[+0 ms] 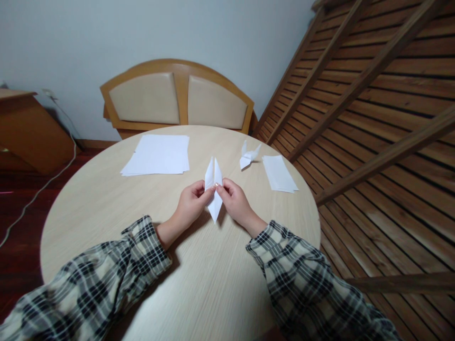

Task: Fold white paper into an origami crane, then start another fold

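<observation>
A white sheet of paper folded into a slim diamond (214, 208) is held between both hands, above the middle of the table. Its far end splits into two upright points, and its near end tapers to a single tip. My left hand (192, 201) pinches its left edge, the thumb lying on top. From the other side my right hand (237, 201) grips the right edge, its thumb close to the left one near the centre. The fingers beneath the paper are partly hidden. Beyond my right hand stands a folded paper crane (248, 155).
On the round wooden table (106, 208) lie a stack of white paper (158, 154) at the back left and smaller paper strips (279, 173) at the right. Behind it is a padded headboard (181, 94). Wooden slats (373, 142) rise close along the right side.
</observation>
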A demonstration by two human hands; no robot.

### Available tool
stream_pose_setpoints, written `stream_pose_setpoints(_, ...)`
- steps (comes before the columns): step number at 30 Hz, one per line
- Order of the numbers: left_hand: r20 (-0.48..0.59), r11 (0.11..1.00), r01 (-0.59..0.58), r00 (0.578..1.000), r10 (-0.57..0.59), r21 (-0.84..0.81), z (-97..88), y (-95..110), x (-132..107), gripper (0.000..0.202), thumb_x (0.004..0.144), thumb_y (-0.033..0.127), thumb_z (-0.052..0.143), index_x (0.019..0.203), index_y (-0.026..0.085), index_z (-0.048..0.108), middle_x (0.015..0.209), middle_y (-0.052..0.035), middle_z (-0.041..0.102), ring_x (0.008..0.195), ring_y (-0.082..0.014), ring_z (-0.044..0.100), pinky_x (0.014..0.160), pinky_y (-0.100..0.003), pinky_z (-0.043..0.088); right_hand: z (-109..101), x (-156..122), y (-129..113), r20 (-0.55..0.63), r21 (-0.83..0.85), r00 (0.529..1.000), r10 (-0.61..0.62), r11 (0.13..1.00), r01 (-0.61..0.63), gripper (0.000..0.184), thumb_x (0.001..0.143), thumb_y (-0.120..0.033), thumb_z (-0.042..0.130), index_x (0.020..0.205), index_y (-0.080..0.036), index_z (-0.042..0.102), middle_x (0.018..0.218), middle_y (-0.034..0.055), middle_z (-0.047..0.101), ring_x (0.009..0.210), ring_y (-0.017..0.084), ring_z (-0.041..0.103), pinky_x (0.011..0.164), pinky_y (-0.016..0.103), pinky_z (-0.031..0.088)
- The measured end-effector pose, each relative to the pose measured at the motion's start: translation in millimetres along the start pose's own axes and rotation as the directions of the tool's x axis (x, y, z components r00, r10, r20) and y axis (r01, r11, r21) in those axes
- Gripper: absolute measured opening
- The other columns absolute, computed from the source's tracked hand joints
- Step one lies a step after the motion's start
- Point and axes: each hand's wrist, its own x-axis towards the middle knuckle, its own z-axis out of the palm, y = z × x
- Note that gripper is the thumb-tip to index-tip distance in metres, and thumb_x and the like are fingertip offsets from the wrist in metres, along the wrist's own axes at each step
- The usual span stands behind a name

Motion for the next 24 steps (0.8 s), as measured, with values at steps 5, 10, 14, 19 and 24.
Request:
stream_pose_setpoints(5,-0.002,1.000,-0.003,1.000,0.003,0.006,-1.2,0,0,0.027,0.081,0.039,0.062,0.064,0.018,0.057,0.058,0.0027,0.050,0.054,-0.0117,0.043,0.051,-0.024,0.034,0,0,1,-0.044,-0.033,0.999,-0.017,0.999,0.016,0.029,0.090,-0.046,0.051,0.073,-0.023,0.046,0.069,-0.0008,0.046,0.065,0.016,0.044,0.058,0.030,0.036)
stream_pose_setpoints(10,-0.036,1.000,0.002,0.999,-0.002,-0.002,-4.3,-2,2,0.028,0.082,0.038,0.061,0.063,0.018,0.057,0.056,0.0029,0.050,0.053,-0.0116,0.044,0.051,-0.024,0.036,-1,1,2,-0.063,-0.019,0.998,-0.013,1.000,0.011,0.032,0.090,-0.047,0.052,0.071,-0.023,0.044,0.067,-0.0023,0.043,0.062,0.015,0.041,0.058,0.030,0.034)
stream_pose_setpoints(14,-0.036,0.999,-0.032,0.999,0.032,0.019,-4.2,-4,2,0.029,0.084,0.038,0.061,0.063,0.018,0.056,0.057,0.0028,0.051,0.052,-0.0111,0.043,0.051,-0.024,0.036,-1,3,3,-0.073,0.034,0.997,0.035,0.999,-0.032,0.038,0.088,-0.051,0.053,0.067,-0.023,0.041,0.063,-0.0035,0.039,0.060,0.014,0.039,0.056,0.029,0.032)
stream_pose_setpoints(19,-0.052,0.999,-0.042,0.998,0.043,0.016,-3.9,-8,3,0.027,0.084,0.037,0.060,0.065,0.018,0.057,0.058,0.0026,0.052,0.054,-0.0107,0.043,0.051,-0.023,0.036,-2,4,4,-0.058,0.049,0.997,0.054,0.997,-0.052,0.042,0.089,-0.055,0.050,0.065,-0.022,0.042,0.062,-0.0037,0.039,0.060,0.013,0.039,0.057,0.028,0.032)
stream_pose_setpoints(24,-0.046,0.999,-0.020,0.999,0.019,-0.025,-3.4,-10,4,0.028,0.084,0.039,0.061,0.066,0.018,0.058,0.058,0.0025,0.052,0.052,-0.0104,0.045,0.050,-0.023,0.037,-2,3,2,-0.087,-0.031,0.996,0.020,0.999,-0.023,0.041,0.089,-0.051,0.051,0.063,-0.022,0.039,0.061,-0.0042,0.038,0.059,0.013,0.038,0.055,0.028,0.030)
